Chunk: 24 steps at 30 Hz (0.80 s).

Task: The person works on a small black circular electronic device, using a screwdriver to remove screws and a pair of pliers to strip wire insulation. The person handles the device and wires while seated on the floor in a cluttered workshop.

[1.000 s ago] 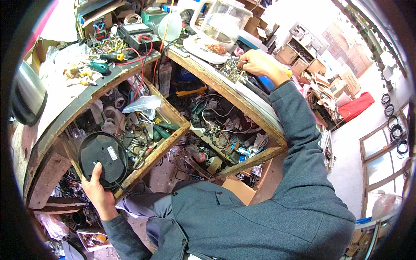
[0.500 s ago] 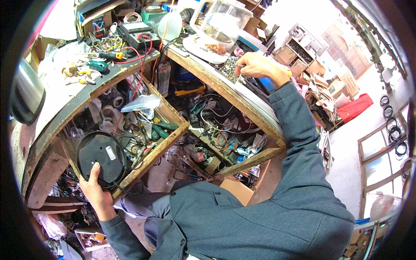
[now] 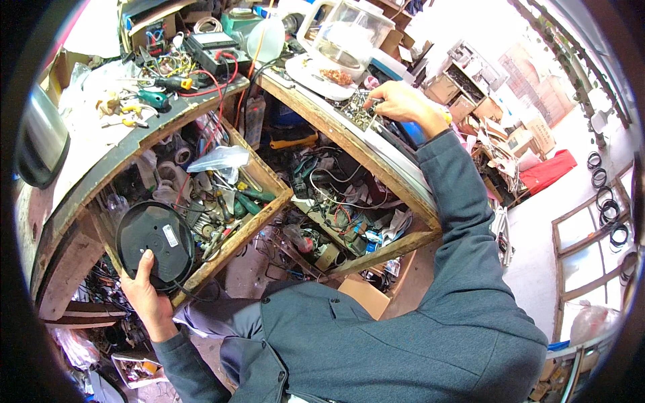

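My left hand (image 3: 146, 292) grips the lower rim of a round black appliance base (image 3: 153, 245), with the thumb on its flat face. A white label sits on that face, and a dark cord (image 3: 195, 294) leads off near the lower edge. The base is tilted over an open drawer of tools. Far to the right, my right hand (image 3: 403, 104) is at a heap of small screws and metal parts (image 3: 357, 107) on the bench. Its index finger points into the heap and the other fingers are curled. Whatever is between its fingertips is too small to make out.
A steel kettle (image 3: 44, 141) stands at the left. Screwdrivers (image 3: 153, 99) and a black meter (image 3: 213, 54) with red leads lie on the bench. A clear jug (image 3: 346, 33) stands near a white plate (image 3: 319, 75). Two cluttered wooden drawers (image 3: 235, 245) hang open before me.
My right hand has shifted slightly, its index finger now stretched lower into the heap. The left hand and the black base have barely moved.
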Available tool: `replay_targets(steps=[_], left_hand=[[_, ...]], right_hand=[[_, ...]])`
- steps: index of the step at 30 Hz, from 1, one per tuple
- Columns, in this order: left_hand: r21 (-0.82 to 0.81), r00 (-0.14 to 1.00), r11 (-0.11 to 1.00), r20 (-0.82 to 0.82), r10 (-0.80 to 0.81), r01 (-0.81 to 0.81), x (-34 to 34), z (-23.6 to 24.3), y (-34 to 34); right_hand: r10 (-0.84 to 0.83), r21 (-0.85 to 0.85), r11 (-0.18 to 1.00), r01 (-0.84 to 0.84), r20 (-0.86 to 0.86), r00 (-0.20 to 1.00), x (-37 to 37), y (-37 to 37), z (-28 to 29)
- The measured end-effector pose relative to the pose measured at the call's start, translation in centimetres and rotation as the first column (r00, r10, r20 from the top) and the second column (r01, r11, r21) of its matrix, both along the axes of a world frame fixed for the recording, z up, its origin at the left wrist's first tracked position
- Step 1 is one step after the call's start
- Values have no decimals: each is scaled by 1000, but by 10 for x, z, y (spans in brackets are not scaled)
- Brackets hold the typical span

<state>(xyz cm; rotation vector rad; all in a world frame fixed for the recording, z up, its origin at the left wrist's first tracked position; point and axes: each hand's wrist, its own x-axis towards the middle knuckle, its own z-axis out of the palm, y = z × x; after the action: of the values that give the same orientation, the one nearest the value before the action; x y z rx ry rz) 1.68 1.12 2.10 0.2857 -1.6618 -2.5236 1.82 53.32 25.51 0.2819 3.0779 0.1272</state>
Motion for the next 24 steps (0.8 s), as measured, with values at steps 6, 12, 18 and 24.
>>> replay_targets(steps=[6, 12, 18, 24], left_hand=[[-12, 1000, 1000, -2, 1, -1, 0, 1, 0], [-17, 1000, 1000, 7, 5, -4, 1, 2, 1], [-31, 1000, 1000, 14, 2, -2, -1, -1, -1], [-29, 1000, 1000, 11, 1, 0, -1, -2, -1]], right_hand=[[25, -56, 998, -19, 116, 993, 1, -10, 10], [-60, 18, 998, 59, 43, 997, 1, -4, 1], [-108, 78, 991, 108, 3, 994, 1, 4, 0], [-127, 54, 990, 127, -8, 992, 2, 2, -1]])
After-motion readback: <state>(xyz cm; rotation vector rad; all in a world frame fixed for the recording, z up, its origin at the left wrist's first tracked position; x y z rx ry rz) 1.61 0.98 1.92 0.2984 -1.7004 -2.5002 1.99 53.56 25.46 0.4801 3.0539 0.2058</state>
